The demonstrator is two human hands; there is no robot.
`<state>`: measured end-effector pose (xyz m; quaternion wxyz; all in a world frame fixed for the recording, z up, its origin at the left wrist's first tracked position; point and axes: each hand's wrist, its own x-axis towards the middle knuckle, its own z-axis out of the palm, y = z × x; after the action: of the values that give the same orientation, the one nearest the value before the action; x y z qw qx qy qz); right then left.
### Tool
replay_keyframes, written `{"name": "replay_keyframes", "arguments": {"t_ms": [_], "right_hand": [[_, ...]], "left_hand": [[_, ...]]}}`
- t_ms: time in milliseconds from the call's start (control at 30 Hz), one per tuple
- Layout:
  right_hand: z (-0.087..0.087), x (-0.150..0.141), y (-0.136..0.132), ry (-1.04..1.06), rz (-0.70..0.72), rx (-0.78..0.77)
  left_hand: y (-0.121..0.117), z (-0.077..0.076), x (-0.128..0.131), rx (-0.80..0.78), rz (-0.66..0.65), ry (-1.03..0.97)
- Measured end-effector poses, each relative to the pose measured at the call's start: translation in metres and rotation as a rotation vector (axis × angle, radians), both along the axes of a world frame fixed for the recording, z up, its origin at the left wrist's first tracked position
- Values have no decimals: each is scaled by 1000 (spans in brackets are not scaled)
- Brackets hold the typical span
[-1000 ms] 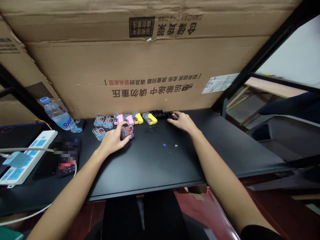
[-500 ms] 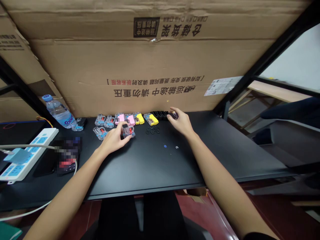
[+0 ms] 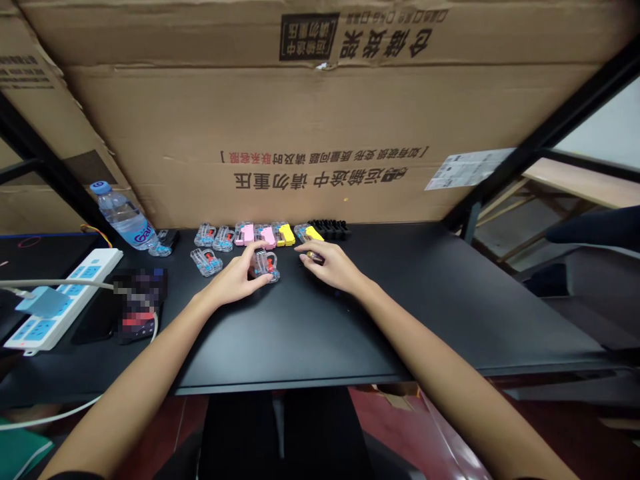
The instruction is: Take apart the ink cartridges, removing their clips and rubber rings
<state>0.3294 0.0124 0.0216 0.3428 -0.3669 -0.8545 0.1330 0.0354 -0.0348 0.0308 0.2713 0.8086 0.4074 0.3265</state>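
- Head view: left hand [image 3: 237, 276], right of the bottle [image 3: 125, 219], clamps a clear plastic piece [image 3: 269, 266] by opposite edges.
- Handling: probably light, stiff, slick, brittle; hold by outer edges, lightly.
- Right hand [image 3: 340, 269], apart from the left, farther right of the bottle: holds a small item [image 3: 315, 257], identity unclear.
- Black parts [image 3: 333, 229]: well right of the bottle.

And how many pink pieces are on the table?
2: one pink piece near the cardboard, another pink piece just right of it. Others may be hidden.
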Motion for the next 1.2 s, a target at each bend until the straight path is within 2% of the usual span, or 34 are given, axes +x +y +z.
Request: {"name": "replay_keyframes", "arguments": {"t_ms": [133, 200, 433, 500, 567, 667, 733, 900, 1200], "right_hand": [[4, -9, -9, 21, 68, -4], [5, -11, -12, 17, 82, -18], [-1, -5, -5, -64, 39, -26], [-1, -3, -4, -90, -17, -15], [1, -2, -3, -102, -106, 9], [3, 2, -2, -122, -277, 31], [2, 5, 0, -173, -376, 14], [-3, 12, 10, -293, -499, -78], [-6, 2, 20, -300, -614, -119]], "left_hand": [[-1, 0, 3, -108, -52, -84], [0, -1, 4, -104, -50, -70], [6, -5, -6, 211, 54, 214], [8, -6, -10, 281, 66, 283], [9, -6, -12, 325, 11, 338], [9, -6, -9, 310, -111, 378], [7, -4, -6, 281, -145, 383], [3, 3, -3, 269, -43, 428], [6, 4, -10, 253, 168, 541]]}}
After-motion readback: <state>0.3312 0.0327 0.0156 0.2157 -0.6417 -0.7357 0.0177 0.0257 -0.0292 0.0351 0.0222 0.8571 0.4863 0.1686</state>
